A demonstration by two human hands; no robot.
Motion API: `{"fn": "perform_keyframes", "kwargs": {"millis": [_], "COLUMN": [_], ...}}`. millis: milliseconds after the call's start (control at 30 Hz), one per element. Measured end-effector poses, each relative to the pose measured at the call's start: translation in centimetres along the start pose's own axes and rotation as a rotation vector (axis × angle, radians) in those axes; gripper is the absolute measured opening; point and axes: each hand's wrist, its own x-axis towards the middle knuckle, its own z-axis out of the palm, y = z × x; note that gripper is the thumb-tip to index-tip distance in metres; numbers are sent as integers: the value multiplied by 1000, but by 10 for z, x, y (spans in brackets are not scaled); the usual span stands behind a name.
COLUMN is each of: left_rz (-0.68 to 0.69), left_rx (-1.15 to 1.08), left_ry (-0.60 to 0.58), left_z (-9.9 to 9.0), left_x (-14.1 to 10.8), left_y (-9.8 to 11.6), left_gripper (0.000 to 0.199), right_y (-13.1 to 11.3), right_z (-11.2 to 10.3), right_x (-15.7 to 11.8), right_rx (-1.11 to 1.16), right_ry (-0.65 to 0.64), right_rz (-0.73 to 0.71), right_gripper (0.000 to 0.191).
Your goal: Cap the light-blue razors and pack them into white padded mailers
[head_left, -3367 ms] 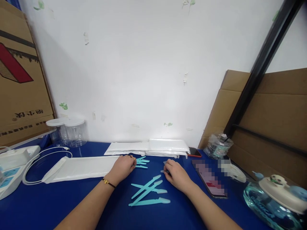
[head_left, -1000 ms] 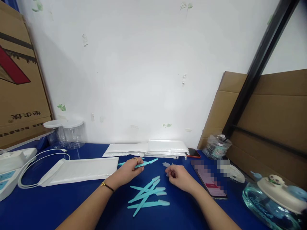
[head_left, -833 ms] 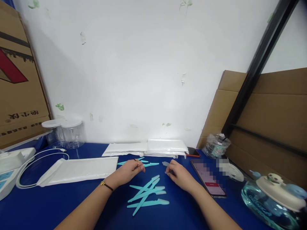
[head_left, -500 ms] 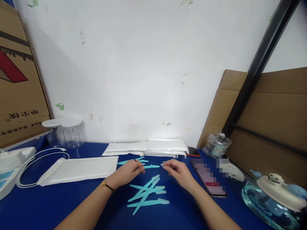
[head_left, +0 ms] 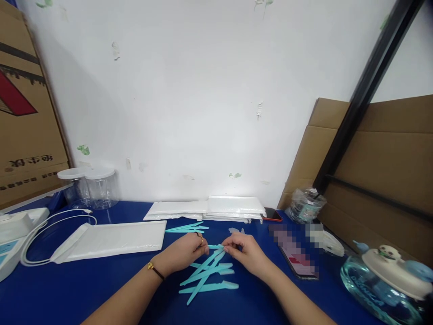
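While both hands meet over the loose pile of teal plastic sticks [head_left: 208, 273] on the blue bench [head_left: 101, 289], the left hand [head_left: 184, 253] and right hand [head_left: 245, 253] each pinch one end of a single teal stick [head_left: 215, 247] lying between their fingertips. The pile lies just at 6 o'clock of that stick; a smaller set of sorted sticks [head_left: 186, 228] rests at 11 o'clock, beside the white padded envelope [head_left: 111, 239]. To do this well, I judge the pinch should stay light and at the ends, lifting the stick clear without dragging its neighbours.
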Motion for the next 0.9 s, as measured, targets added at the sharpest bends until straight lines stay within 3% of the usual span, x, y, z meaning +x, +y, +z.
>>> {"fn": "perform_keyframes", "kwargs": {"millis": [100,200,300,433,567,767,900], "left_rz": [-6,-99,-198,-213,-221,-214,-212], "left_rx": [54,202,366,431,462,546,422], "left_ry": [61,157,165,151,142,136,183], "left_z": [-4,-14,-21,-21,-21,-19,-15], "left_x": [-1,-2,-4,-3,-2,-1,-1], "left_y": [-4,-20,-39,-53,-50,-47,-46], "left_gripper": [31,19,18,18,14,26,25], "right_y": [6,24,44,58,58,53,47], "right_z": [-7,-24,-41,-45,-38,-33,-27], "right_x": [0,1,0,-2,0,3,4], "right_rx": [-30,-102,-258,-394,-473,-672,-758], "right_ry": [-29,108,215,136,33,-7,-34], "right_rz": [9,29,114,150,148,225,229], "right_gripper": [19,20,18,18,26,14,13]}}
